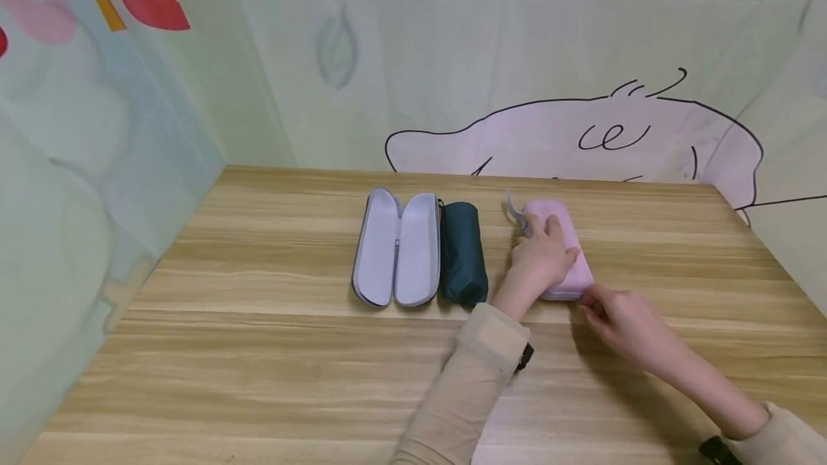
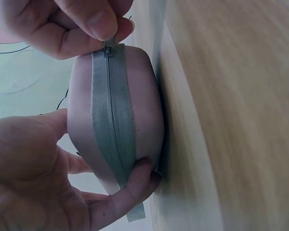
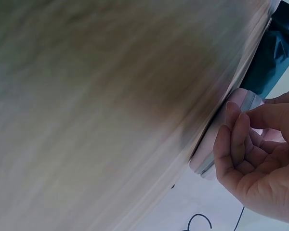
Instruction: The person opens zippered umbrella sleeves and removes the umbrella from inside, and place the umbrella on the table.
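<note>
A pink zippered case lies closed on the table, a grey strap sticking out at its far left. My left hand grips the case from above. In the left wrist view its fingertips curl round the case's side, beside the grey zipper. At the case's near right corner my right hand pinches the small metal zipper pull between thumb and finger. The right wrist view shows that hand's other fingers curled; the pull itself is hidden there.
Left of my left hand lies a dark teal folded umbrella or pouch. Against it sits an open case with a pale lavender lining. The wooden table meets a printed cloth backdrop at its far edge.
</note>
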Action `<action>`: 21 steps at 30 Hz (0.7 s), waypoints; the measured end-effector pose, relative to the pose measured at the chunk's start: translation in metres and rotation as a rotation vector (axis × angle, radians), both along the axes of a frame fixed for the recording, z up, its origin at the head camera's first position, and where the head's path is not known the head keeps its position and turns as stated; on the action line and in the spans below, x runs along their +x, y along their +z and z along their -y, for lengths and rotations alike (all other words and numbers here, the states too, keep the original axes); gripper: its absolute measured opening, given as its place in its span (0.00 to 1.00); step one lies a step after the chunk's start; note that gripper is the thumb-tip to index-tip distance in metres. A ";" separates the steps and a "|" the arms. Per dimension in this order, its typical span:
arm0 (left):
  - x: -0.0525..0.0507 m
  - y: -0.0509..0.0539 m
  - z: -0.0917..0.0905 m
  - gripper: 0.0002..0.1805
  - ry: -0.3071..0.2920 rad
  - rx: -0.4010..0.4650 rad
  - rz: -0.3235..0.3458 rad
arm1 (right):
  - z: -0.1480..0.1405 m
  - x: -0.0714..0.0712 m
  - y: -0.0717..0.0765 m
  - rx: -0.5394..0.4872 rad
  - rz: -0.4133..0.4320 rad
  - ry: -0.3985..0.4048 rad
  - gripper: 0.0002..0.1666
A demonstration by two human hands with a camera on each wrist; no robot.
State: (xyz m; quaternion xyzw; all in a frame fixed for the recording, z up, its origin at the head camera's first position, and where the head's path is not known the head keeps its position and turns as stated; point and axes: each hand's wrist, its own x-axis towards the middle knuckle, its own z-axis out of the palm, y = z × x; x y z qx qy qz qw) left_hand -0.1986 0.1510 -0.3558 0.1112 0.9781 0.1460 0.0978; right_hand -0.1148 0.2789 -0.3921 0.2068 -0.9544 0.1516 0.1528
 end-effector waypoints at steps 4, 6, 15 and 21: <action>-0.001 -0.001 0.000 0.37 -0.002 0.000 -0.003 | 0.003 -0.001 0.001 0.003 0.021 -0.007 0.07; -0.001 -0.001 0.000 0.37 -0.002 0.005 -0.003 | 0.004 -0.001 0.001 0.008 0.032 -0.012 0.06; -0.002 -0.003 0.001 0.37 0.001 0.021 0.003 | 0.008 -0.001 0.001 0.012 0.067 -0.006 0.05; -0.002 -0.003 -0.001 0.37 0.003 0.011 -0.003 | 0.009 0.000 0.001 0.014 0.064 -0.007 0.06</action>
